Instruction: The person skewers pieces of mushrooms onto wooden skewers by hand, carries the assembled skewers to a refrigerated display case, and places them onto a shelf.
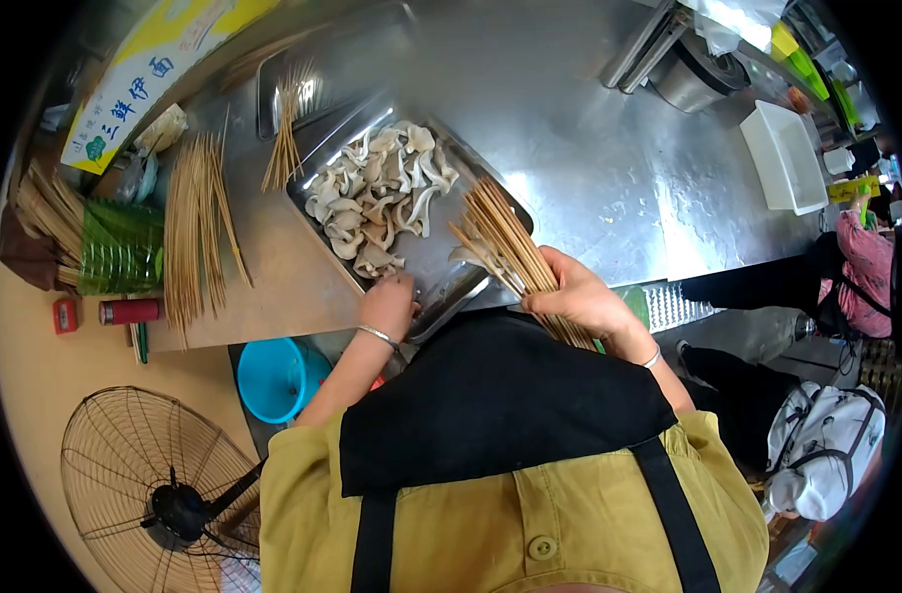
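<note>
My right hand (584,301) is closed around a bundle of wooden skewers (505,237) at the right side of a metal tray (441,321). A pale piece of mushroom shows beside the skewers, close to my fingers. Grey-white mushroom pieces (382,188) lie heaped in the left and upper part of the tray. My left hand (389,301) is at the tray's near left edge, its fingers bent down against a mushroom piece at the bottom of the heap. Its fingertips are partly hidden, and whether they grip that piece is unclear.
More skewers (199,227) lie at the left, with a smaller bunch (286,133) behind the tray. A blue bucket (273,381) and a fan (174,514) are below left. A white bin (785,158) stands at the right. Two other people (826,445) are at far right.
</note>
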{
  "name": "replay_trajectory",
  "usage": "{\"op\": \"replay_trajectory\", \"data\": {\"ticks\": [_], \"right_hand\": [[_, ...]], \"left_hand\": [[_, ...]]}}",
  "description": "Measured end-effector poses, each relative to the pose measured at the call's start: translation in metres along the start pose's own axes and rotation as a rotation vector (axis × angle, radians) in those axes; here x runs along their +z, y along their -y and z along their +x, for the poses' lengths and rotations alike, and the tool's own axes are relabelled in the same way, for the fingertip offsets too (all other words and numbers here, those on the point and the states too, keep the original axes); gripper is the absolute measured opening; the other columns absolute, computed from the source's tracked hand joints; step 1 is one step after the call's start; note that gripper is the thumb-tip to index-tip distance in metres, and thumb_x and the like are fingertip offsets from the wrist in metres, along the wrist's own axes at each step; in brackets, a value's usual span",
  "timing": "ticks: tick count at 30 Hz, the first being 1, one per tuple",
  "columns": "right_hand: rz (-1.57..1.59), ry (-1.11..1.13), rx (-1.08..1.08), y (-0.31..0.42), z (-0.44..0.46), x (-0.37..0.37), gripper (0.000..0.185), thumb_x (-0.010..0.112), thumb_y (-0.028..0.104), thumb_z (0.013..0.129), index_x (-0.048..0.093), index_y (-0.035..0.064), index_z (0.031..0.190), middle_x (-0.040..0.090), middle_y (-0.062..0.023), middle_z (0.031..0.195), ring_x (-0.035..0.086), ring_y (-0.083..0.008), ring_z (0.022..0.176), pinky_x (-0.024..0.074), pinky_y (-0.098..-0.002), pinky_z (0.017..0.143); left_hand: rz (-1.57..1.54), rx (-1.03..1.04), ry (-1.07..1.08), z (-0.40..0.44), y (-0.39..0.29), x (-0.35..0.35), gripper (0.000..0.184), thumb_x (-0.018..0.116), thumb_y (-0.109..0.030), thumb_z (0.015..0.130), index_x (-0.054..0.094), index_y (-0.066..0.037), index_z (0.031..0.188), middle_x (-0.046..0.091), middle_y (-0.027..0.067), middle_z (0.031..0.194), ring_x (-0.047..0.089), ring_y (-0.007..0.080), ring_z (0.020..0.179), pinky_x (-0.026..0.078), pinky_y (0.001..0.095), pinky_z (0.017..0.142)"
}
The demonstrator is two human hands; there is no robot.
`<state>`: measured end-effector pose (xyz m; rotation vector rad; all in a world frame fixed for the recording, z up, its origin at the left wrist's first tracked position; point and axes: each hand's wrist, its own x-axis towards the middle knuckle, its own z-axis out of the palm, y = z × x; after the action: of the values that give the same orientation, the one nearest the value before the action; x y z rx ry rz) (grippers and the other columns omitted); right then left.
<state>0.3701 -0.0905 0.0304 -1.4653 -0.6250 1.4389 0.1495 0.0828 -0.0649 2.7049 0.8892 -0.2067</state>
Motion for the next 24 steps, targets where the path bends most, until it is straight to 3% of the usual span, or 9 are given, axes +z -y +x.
{"op": "replay_trajectory", "data": {"ticks": [4, 6, 7, 8, 10, 11, 18, 22, 24], "right_hand": [[-0.126, -0.053, -0.024, 0.007, -0.003, 0.000, 0.048, 0.065, 0.005, 0.070, 0.047, -0.0047, 0.113, 0.056, -0.0047, 0.091, 0.052, -0.0106, 0.082, 0.0442, -0.0241, 0.073], [-0.156, -0.067, -0.023, 0.003, -0.002, 0.000, 0.052, 0.067, 0.006, 0.069, 0.047, -0.0033, 0.116, 0.056, -0.0054, 0.091, 0.052, -0.0121, 0.084, 0.0436, -0.0245, 0.076], [-0.193, -0.056, -0.018, 0.009, -0.004, 0.002, 0.053, 0.066, 0.008, 0.069, 0.046, -0.0032, 0.117, 0.056, -0.0064, 0.092, 0.052, -0.0123, 0.086, 0.0434, -0.0243, 0.078], [-0.193, -0.065, -0.030, 0.010, -0.004, 0.003, 0.053, 0.066, 0.008, 0.069, 0.046, -0.0032, 0.117, 0.056, -0.0064, 0.092, 0.052, -0.0123, 0.086, 0.0434, -0.0243, 0.078], [-0.266, -0.027, -0.093, 0.012, -0.003, 0.007, 0.053, 0.066, 0.008, 0.070, 0.047, -0.0027, 0.117, 0.056, -0.0073, 0.094, 0.052, -0.0129, 0.086, 0.0435, -0.0251, 0.078], [-0.265, -0.012, -0.050, 0.018, -0.005, 0.011, 0.052, 0.066, 0.009, 0.070, 0.047, -0.0025, 0.117, 0.057, -0.0079, 0.095, 0.053, -0.0136, 0.088, 0.0432, -0.0260, 0.080], [-0.322, -0.005, -0.071, 0.018, -0.004, 0.014, 0.049, 0.066, 0.008, 0.070, 0.048, -0.0020, 0.114, 0.057, -0.0069, 0.094, 0.052, -0.0132, 0.089, 0.0424, -0.0260, 0.081], [-0.304, -0.010, -0.100, 0.014, -0.005, 0.013, 0.048, 0.066, 0.007, 0.070, 0.048, -0.0020, 0.113, 0.057, -0.0068, 0.095, 0.052, -0.0129, 0.089, 0.0424, -0.0263, 0.081], [-0.325, -0.009, -0.115, 0.012, -0.005, 0.012, 0.048, 0.066, 0.007, 0.070, 0.048, -0.0019, 0.113, 0.057, -0.0068, 0.095, 0.051, -0.0127, 0.089, 0.0425, -0.0264, 0.081]], "left_hand": [[-0.088, -0.015, 0.165, 0.011, 0.022, -0.003, 0.029, 0.067, -0.013, 0.075, 0.056, -0.007, 0.101, 0.061, 0.0112, 0.096, 0.061, 0.0285, 0.080, 0.051, 0.0366, 0.067], [-1.452, -0.334, 0.286, 0.012, 0.037, -0.005, 0.035, 0.059, -0.003, 0.081, 0.051, -0.008, 0.115, 0.061, 0.0068, 0.101, 0.062, 0.0216, 0.085, 0.053, 0.0318, 0.075], [-1.772, -0.390, 0.245, 0.011, 0.027, -0.022, 0.041, 0.054, 0.002, 0.085, 0.048, -0.009, 0.123, 0.058, 0.0059, 0.100, 0.060, 0.0187, 0.089, 0.052, 0.0337, 0.083], [-1.766, -0.375, 0.245, 0.010, 0.019, -0.030, 0.041, 0.054, 0.002, 0.085, 0.048, -0.009, 0.123, 0.058, 0.0059, 0.100, 0.060, 0.0187, 0.089, 0.052, 0.0337, 0.083], [-2.191, -0.253, 0.070, 0.009, 0.004, -0.038, 0.042, 0.053, 0.003, 0.085, 0.047, -0.010, 0.124, 0.057, 0.0073, 0.103, 0.058, 0.0191, 0.095, 0.050, 0.0335, 0.087], [-2.259, -0.125, 0.087, 0.012, 0.000, -0.037, 0.042, 0.053, 0.003, 0.085, 0.047, -0.009, 0.125, 0.058, 0.0069, 0.103, 0.058, 0.0189, 0.096, 0.049, 0.0333, 0.089], [-2.187, -0.067, -0.064, 0.029, -0.028, -0.050, 0.032, 0.054, 0.000, 0.085, 0.049, -0.005, 0.117, 0.057, 0.0077, 0.102, 0.058, 0.0216, 0.098, 0.049, 0.0340, 0.088], [-2.180, -0.042, -0.007, 0.029, -0.030, -0.059, 0.030, 0.055, -0.003, 0.086, 0.050, -0.005, 0.115, 0.058, 0.0061, 0.100, 0.058, 0.0199, 0.095, 0.049, 0.0328, 0.085], [-2.061, -0.112, -0.166, 0.030, -0.031, -0.055, 0.027, 0.056, -0.006, 0.087, 0.051, -0.006, 0.113, 0.058, 0.0046, 0.098, 0.059, 0.0167, 0.091, 0.050, 0.0306, 0.079]]}}
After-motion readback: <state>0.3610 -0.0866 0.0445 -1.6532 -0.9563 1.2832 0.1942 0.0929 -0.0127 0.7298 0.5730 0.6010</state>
